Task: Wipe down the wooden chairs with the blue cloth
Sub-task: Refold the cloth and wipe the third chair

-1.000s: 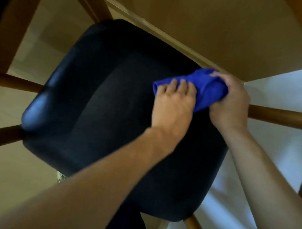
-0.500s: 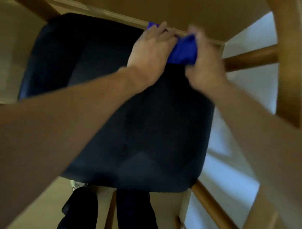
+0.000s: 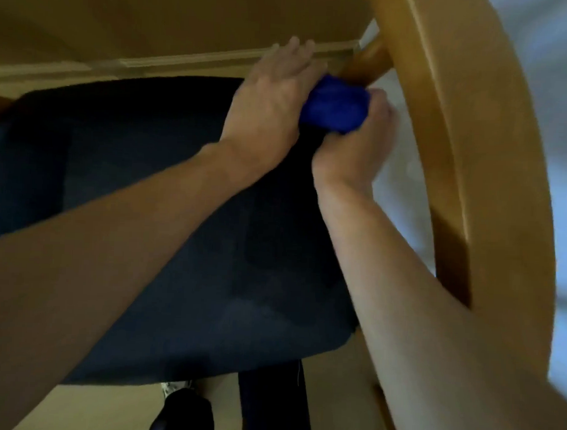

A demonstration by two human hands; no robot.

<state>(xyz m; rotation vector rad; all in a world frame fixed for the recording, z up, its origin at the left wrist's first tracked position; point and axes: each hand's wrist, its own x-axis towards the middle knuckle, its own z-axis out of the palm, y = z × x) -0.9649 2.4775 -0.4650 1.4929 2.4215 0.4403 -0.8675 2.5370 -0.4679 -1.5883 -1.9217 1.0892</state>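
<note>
So the blue cloth (image 3: 335, 109) is bunched into a wad in the upper middle of the frame, right at the far right corner of the chair's dark seat cushion (image 3: 178, 243), squeezed in between both hands. Right hand (image 3: 355, 143) comes up from the lower right and has its fingers curled around the wad from the right and underneath, so it's clearly gripping it. Left hand (image 3: 273, 98) reaches in from the lower left and lies over the left side of the cloth with fingers pretty much straight and flat, fingertips stretching past the cloth toward the pale wooden edge strip (image 3: 184, 61) that runs across the top of the frame; looks like it's pressing on the cloth rather than grabbing it. Just up and right of the cloth there's a round wooden rail (image 3: 366, 65) of the chair, touching or almost touching the wad, can't quite tell through the blur. A wide curved wooden piece of the chair (image 3: 470, 157) sweeps down the right side of the frame. Behind it on the far right is a pale, blurry floor area (image 3: 563, 160). Bottom middle, under the seat edge, you can see a dark shoe (image 3: 185, 414) and a dark trouser leg (image 3: 269, 407) on a tan floor (image 3: 102, 408).
</note>
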